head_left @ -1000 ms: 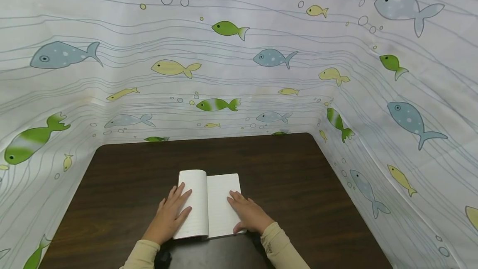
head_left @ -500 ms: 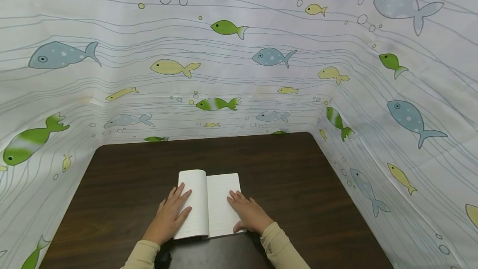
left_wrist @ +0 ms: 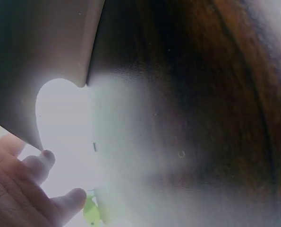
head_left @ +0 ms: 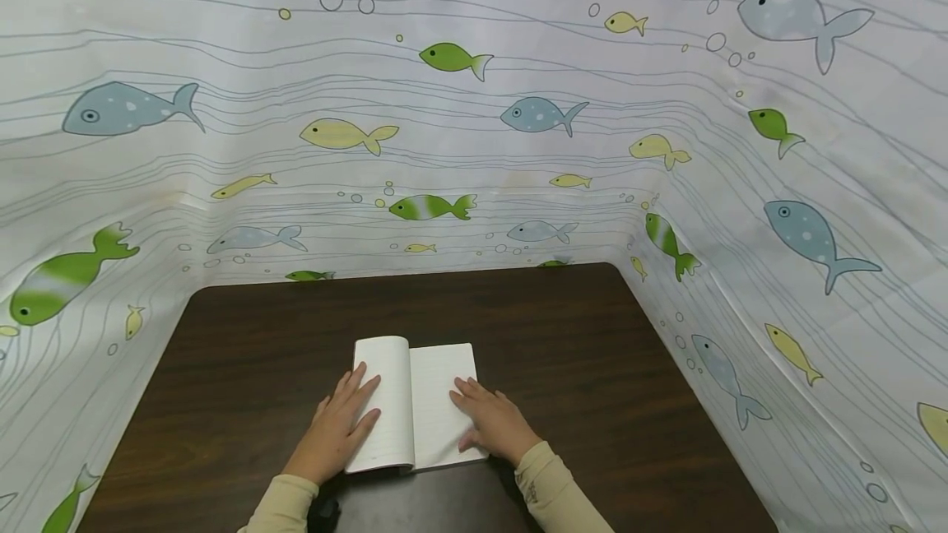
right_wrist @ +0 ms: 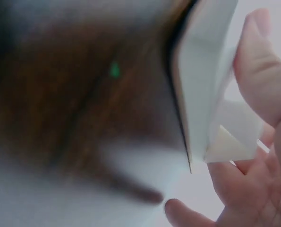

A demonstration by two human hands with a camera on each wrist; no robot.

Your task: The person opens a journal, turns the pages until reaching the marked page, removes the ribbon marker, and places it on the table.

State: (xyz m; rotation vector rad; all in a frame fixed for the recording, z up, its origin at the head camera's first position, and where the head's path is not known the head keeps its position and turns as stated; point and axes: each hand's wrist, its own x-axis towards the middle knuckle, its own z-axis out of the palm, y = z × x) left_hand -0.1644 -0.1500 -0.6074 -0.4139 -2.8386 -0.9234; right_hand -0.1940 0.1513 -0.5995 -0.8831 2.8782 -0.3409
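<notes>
An open notebook (head_left: 448, 401) with lined, blank-looking pages lies on the dark wooden table (head_left: 592, 401). My left hand (head_left: 335, 426) rests on the left page near its outer edge, fingers spread. On the right page rests my right hand (head_left: 498, 422), its fingers fairly straight and its thumb near the lower outer corner. In the right wrist view, the right thumb (right_wrist: 260, 66) stands apart from the fingers, next to the notebook's page edges (right_wrist: 199, 90). The left wrist view shows the left fingertips (left_wrist: 76, 198) by the notebook's shaded edge (left_wrist: 46, 42).
A white curtain (head_left: 444, 163) printed with fish surrounds the table at the back and sides. The table's back edge (head_left: 407, 276) meets the curtain. Something small and black (head_left: 323, 510) sits at the left wrist.
My right thumb has moved slightly inward and up over the right page's lower corner. The left hand and the notebook stay in place.
</notes>
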